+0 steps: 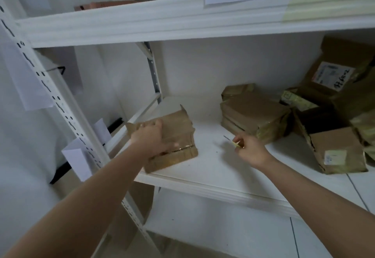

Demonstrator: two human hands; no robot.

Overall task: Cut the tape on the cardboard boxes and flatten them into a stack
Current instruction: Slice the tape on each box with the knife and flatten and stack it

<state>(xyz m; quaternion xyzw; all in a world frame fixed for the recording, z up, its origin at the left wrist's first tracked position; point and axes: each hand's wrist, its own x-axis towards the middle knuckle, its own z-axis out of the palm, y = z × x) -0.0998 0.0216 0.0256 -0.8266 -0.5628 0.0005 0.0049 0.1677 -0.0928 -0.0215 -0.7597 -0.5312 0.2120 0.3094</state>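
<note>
1. Our left hand [151, 136] presses flat, fingers spread, on the flattened box [172, 142] at the shelf's [213, 168] left front.
2. Our right hand [250, 150] pinches a small knife [233, 141], apart from the box.
3. We judge it best to keep that palm firm and square the flaps, with the blade pointed away.
4. We count one box under our hand, one stack [253, 115] behind, and several loose boxes [336, 148] to the right, too overlapped to number.
</note>
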